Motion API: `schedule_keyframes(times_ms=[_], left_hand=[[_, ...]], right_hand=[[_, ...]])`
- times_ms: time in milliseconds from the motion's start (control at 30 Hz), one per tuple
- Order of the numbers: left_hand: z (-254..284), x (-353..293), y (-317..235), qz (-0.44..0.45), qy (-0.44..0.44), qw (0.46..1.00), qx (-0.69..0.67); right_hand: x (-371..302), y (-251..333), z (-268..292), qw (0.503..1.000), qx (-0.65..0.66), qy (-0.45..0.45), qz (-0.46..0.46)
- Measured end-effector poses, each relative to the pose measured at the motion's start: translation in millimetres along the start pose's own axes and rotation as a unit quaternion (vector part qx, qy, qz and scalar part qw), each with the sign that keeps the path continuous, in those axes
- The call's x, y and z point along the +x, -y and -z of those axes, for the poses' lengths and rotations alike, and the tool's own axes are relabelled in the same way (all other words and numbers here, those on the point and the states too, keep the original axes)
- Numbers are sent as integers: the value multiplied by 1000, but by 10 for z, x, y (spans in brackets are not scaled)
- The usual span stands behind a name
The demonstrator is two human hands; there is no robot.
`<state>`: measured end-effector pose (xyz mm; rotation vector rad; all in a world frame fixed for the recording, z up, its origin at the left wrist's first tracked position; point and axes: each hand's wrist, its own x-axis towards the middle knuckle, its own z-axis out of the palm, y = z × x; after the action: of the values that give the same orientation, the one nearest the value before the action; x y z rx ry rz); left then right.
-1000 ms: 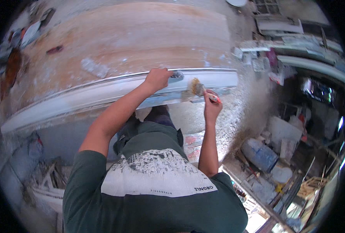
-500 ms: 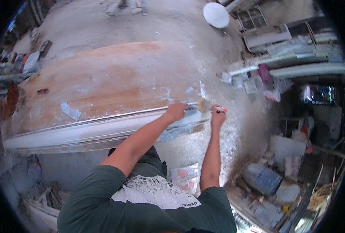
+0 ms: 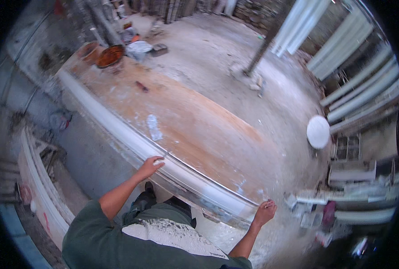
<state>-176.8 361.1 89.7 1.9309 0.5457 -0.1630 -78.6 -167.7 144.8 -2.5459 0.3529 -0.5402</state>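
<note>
The left hand (image 3: 151,167), fingers and thumb parted, has shifted from the right end, half a second ago, to mid-length along the one white moulding (image 3: 186,175), which lies at the tabletop's near edge. The right hand (image 3: 265,211) is curled at the moulding's right end; the brush seen in it earlier can't be made out now, so I cannot tell what it holds. On the tabletop (image 3: 195,121) lie one pale scrap (image 3: 153,127), one small dark-red piece (image 3: 141,86) and one orange-brown bowl (image 3: 110,56).

Dk.-green short-sleeved fabric T-shirt (image 3: 96,242): irregular white printed panel (image 3: 172,235) carries sm. dk. lettering (image 3: 218,255), inverted, nr. lower R corner.
</note>
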Motion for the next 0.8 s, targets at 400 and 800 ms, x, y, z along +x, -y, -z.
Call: schedule_keyframes(times_ms=[400, 800], left_hand=[[1838, -1181, 1568, 156, -222, 895, -353], [3707, -2072, 3255, 175, -442, 733, -487]], right_hand=[[-2137, 4282, -1918, 812, 244, 395, 354], [-4026, 6454, -4024, 736, 475, 457, 155]])
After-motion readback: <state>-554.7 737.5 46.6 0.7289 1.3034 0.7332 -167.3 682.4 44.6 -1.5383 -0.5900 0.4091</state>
